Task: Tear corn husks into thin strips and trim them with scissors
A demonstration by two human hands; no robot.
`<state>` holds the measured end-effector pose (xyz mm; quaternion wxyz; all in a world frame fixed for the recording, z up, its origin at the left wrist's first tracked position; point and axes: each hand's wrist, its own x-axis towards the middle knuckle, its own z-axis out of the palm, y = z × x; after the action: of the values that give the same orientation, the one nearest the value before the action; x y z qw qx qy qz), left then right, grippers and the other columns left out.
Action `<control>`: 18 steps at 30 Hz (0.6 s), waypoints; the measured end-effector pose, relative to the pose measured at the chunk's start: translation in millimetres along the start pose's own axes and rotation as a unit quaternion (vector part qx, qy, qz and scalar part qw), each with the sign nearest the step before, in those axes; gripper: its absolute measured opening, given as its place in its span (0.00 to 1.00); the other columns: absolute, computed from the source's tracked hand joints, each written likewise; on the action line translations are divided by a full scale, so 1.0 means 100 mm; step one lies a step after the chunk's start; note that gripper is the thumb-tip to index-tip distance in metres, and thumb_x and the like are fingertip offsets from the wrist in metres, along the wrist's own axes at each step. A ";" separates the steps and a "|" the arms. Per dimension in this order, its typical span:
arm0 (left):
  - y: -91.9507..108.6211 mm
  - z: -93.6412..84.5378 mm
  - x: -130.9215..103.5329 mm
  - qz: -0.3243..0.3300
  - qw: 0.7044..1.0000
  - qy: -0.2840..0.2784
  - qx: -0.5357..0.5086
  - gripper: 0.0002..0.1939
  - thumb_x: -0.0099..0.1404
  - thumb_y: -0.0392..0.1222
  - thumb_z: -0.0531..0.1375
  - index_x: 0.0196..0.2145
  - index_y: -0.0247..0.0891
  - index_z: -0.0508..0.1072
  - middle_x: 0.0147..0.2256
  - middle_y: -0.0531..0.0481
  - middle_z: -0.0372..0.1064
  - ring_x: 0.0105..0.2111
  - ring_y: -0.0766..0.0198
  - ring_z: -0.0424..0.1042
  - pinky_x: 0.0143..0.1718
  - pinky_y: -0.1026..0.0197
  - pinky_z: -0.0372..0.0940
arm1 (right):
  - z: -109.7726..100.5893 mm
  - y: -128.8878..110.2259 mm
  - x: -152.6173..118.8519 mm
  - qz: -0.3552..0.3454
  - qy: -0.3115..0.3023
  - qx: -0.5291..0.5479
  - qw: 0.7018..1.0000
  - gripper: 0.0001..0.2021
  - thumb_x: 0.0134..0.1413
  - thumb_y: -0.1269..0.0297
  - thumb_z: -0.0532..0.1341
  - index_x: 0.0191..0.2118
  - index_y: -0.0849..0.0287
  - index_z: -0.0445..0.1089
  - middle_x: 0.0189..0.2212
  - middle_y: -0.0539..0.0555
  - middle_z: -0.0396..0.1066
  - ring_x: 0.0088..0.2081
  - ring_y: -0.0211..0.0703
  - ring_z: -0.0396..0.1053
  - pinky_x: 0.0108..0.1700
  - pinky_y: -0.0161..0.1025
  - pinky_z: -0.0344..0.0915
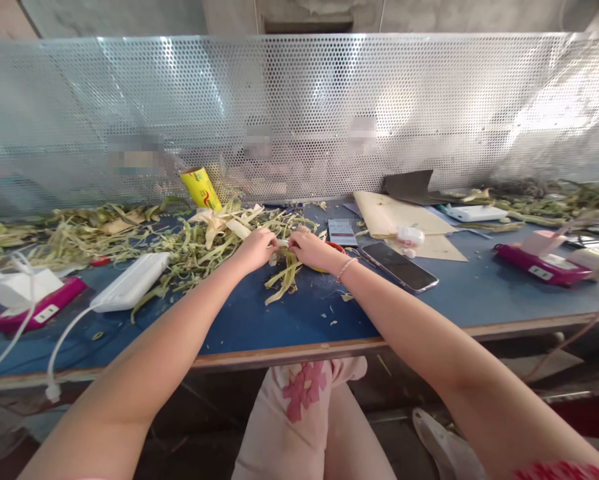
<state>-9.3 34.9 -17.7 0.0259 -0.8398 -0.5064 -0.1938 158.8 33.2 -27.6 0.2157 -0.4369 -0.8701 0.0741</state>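
Note:
My left hand (256, 251) and my right hand (309, 249) are close together over the blue table, fingertips pinched. Between them runs a short, pale green plant strip (282, 244), and both hands seem to grip it. Its exact kind is too small to make out. Several limp green strips (285, 280) lie on the table just below the hands. Left of them spreads a heap of wilted, pale green plant strips (192, 250). Partly hidden behind my right hand and wrist is a small bowl with a red rim (337, 247).
A smartphone (402, 267) and a small card box (342, 232) lie right of my hands. Brown paper (399, 215) is behind. A yellow tube (200, 189) leans near the perforated metal screen (309, 87). White power bank (132, 283) and magenta power strips (542, 265) have trailing cables.

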 end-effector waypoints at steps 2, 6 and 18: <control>0.01 0.01 -0.01 -0.008 1.000 -0.002 0.011 0.04 0.55 0.35 0.55 0.26 0.36 0.69 0.33 0.44 0.68 0.39 0.58 0.68 0.43 0.58 0.62 | 0.01 0.01 0.00 0.010 -0.008 -0.009 1.000 0.09 0.53 0.75 0.50 0.35 0.65 0.67 0.35 0.58 0.70 0.37 0.41 0.64 0.38 0.34 0.56; 0.05 0.02 -0.02 -0.046 0.999 -0.018 0.008 0.04 0.56 0.34 0.54 0.25 0.37 0.68 0.30 0.45 0.68 0.36 0.59 0.69 0.40 0.59 0.63 | 0.02 0.02 0.00 0.021 -0.030 -0.032 0.999 0.10 0.55 0.72 0.50 0.37 0.65 0.67 0.35 0.59 0.71 0.38 0.42 0.66 0.38 0.34 0.56; 0.14 0.06 -0.04 -0.070 0.997 -0.035 -0.017 0.06 0.56 0.30 0.49 0.29 0.37 0.64 0.29 0.45 0.66 0.35 0.56 0.68 0.38 0.57 0.62 | 0.05 0.07 0.02 0.011 -0.018 -0.028 0.999 0.08 0.55 0.71 0.52 0.37 0.62 0.67 0.37 0.58 0.71 0.40 0.42 0.67 0.40 0.34 0.58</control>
<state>2.8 26.6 -22.7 -0.0198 -0.8089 -0.5612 -0.1744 160.4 39.7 -34.0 0.1872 -0.4512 -0.8705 0.0602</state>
